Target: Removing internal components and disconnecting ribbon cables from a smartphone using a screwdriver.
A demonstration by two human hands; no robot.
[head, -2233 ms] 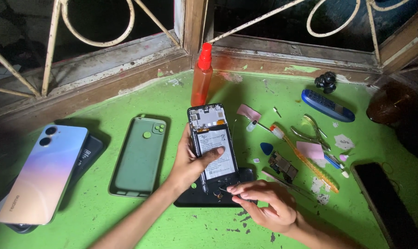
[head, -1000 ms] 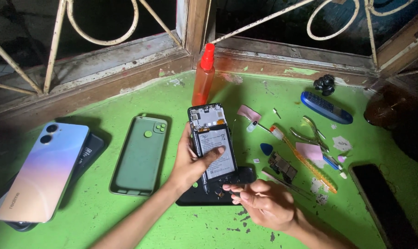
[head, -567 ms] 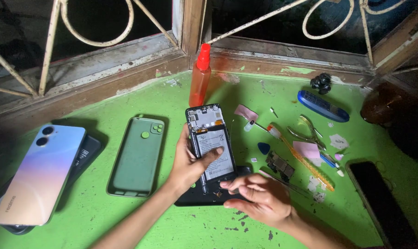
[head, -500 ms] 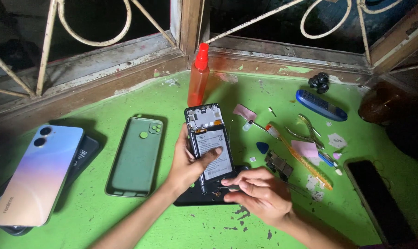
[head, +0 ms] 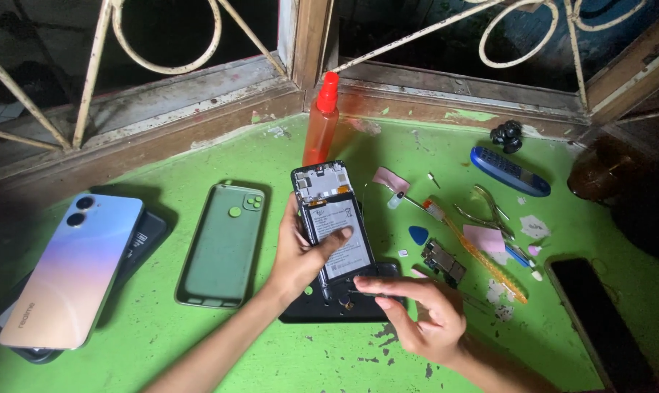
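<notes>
Head view: left hand point(head: 300, 255) has a closed grip around the open phone point(head: 333, 225) at the middle of the frame, above the green tabletop point(head: 271, 349). Right hand point(head: 417, 316), fingers loosely curled and holding nothing I can see, touches its bottom end.

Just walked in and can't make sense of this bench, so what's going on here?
A person is working on an opened phone with its back off and battery showing, over a green table. The left hand holds the phone tilted up, thumb on the battery, while the right hand has its fingers at the phone's lower end. A green phone case, an orange bottle, tweezers and a small circuit board lie around it.
</notes>
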